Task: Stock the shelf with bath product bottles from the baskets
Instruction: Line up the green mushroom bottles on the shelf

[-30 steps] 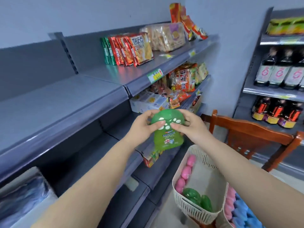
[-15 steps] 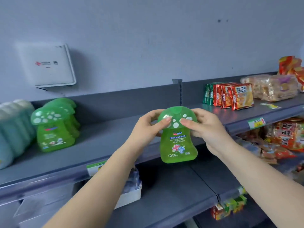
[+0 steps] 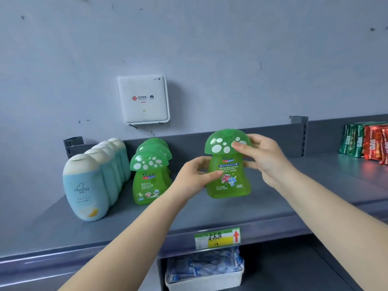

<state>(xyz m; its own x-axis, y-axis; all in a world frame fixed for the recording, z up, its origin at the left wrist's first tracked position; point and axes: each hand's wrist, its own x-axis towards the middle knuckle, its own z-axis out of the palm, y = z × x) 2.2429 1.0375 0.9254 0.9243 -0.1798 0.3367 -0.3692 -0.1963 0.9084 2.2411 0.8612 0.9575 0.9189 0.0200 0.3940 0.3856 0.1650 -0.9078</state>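
A green mushroom-shaped bath bottle (image 3: 228,181) with a white-spotted cap is held upright over the grey shelf (image 3: 241,211). My left hand (image 3: 195,177) grips its body from the left, thumb across the label. My right hand (image 3: 264,158) grips its cap and right side. Whether its base touches the shelf I cannot tell. To the left, a row of matching green mushroom bottles (image 3: 149,177) stands front to back. Beside that stands a row of pale blue bottles (image 3: 88,185) with cream caps.
A white router box (image 3: 143,99) hangs on the wall above the shelf. Red and green snack packs (image 3: 367,143) stand at the far right. A price tag (image 3: 217,238) sits on the shelf edge. Below it is a white basket of blue packets (image 3: 204,271).
My view swung left from the baskets and snack shelves to the bath section. Both hands carried the green bottle up to shelf level, right of the green row; my left hand slid down to its body.
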